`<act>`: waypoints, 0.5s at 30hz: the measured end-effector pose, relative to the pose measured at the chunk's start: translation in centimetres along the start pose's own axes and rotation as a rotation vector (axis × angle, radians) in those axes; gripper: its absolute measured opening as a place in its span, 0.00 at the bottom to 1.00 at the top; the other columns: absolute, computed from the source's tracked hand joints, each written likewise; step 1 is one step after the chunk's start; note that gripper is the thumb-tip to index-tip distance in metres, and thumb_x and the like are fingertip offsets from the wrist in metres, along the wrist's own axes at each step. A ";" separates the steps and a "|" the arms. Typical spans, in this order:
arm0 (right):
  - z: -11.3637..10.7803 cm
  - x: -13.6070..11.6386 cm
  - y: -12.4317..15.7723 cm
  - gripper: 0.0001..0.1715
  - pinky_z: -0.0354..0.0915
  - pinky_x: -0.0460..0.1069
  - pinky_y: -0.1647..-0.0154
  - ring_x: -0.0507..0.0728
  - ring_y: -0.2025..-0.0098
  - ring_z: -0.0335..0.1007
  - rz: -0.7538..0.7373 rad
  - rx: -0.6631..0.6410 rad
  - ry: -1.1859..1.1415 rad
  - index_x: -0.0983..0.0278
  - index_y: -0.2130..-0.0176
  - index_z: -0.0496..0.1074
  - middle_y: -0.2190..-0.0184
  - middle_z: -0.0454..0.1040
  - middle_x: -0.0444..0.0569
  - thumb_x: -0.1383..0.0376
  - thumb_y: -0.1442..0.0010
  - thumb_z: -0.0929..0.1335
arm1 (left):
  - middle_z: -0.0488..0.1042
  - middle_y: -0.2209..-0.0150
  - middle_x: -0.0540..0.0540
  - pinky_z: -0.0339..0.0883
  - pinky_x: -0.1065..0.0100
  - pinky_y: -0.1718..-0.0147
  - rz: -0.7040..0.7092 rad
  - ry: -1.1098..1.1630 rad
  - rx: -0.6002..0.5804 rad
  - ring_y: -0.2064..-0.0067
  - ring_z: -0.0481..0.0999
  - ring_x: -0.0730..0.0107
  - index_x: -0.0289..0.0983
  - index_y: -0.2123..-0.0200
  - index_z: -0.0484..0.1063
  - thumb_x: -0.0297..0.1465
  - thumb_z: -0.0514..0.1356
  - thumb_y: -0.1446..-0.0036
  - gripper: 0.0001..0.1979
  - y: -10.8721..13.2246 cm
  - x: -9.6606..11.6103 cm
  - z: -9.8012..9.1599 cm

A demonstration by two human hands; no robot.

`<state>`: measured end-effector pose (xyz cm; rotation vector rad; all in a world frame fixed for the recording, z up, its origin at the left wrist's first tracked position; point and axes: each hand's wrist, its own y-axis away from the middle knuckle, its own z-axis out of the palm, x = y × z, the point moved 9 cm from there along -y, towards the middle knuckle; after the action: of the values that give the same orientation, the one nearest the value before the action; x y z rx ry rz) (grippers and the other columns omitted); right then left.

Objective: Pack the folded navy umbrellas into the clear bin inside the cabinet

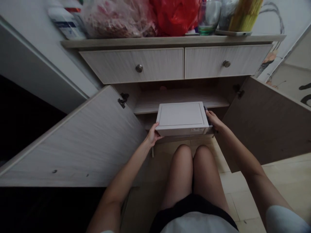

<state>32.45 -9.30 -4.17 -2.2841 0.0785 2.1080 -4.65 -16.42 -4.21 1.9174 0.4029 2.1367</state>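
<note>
A white box [181, 114] with a raised border on its top and a small label on its front is held level in front of the cabinet's inner shelf [150, 101]. My left hand [153, 135] grips its left front corner, thumb on the near edge and fingers underneath. My right hand [213, 120] is closed on the right end, where something dark shows beside the white cover. Part of the right fingers is hidden behind that end.
Both cabinet doors, left [92, 139] and right [272, 123], stand wide apart. Above are two closed drawers [131, 64] with round knobs. The cabinet top bears a white bottle [65, 24], a clear bag [116, 19], a red bag [177, 16] and a glass [209, 19].
</note>
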 end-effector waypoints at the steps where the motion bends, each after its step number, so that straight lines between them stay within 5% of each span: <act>1: 0.1 -0.1 0.0 0.36 0.65 0.58 0.39 0.62 0.42 0.70 -0.006 0.020 0.019 0.60 0.51 0.74 0.52 0.80 0.50 0.35 0.40 0.65 | 0.80 0.60 0.40 0.74 0.56 0.56 -0.005 0.013 0.009 0.55 0.78 0.55 0.39 0.55 0.71 0.52 0.58 0.51 0.27 0.0 -0.1 0.1; 3: 0.6 -0.2 0.4 0.40 0.62 0.59 0.36 0.63 0.38 0.67 0.007 0.028 0.027 0.59 0.50 0.75 0.49 0.78 0.50 0.32 0.38 0.61 | 0.80 0.59 0.41 0.74 0.57 0.56 -0.012 0.043 0.025 0.54 0.79 0.55 0.39 0.55 0.71 0.51 0.57 0.49 0.25 0.0 -0.2 0.3; 7: 3.2 -1.0 2.3 0.49 0.58 0.62 0.32 0.63 0.33 0.61 -0.049 -0.200 -0.032 0.56 0.44 0.73 0.43 0.75 0.49 0.28 0.39 0.52 | 0.80 0.56 0.39 0.75 0.56 0.54 -0.018 0.062 0.053 0.52 0.79 0.55 0.39 0.53 0.72 0.49 0.57 0.46 0.24 -0.3 -0.1 0.3; 12: 3.3 -2.5 4.8 0.62 0.46 0.62 0.27 0.67 0.26 0.46 -0.315 -0.247 0.054 0.58 0.34 0.64 0.31 0.60 0.53 0.30 0.57 0.73 | 0.80 0.51 0.38 0.75 0.54 0.53 0.001 0.037 0.042 0.48 0.78 0.53 0.39 0.48 0.72 0.53 0.55 0.42 0.28 -0.7 -0.5 0.0; 15: 3.0 -2.9 4.8 0.67 0.48 0.62 0.28 0.68 0.28 0.49 -0.363 -0.211 0.058 0.60 0.31 0.60 0.31 0.59 0.56 0.38 0.60 0.78 | 0.76 0.44 0.38 0.75 0.52 0.50 0.103 -0.032 0.014 0.42 0.74 0.51 0.41 0.45 0.71 0.55 0.56 0.41 0.30 -0.9 -0.2 0.4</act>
<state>28.91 -13.90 -1.42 -2.2513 -0.5389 1.9410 -4.25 -15.64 -4.66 2.0185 0.3200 2.1679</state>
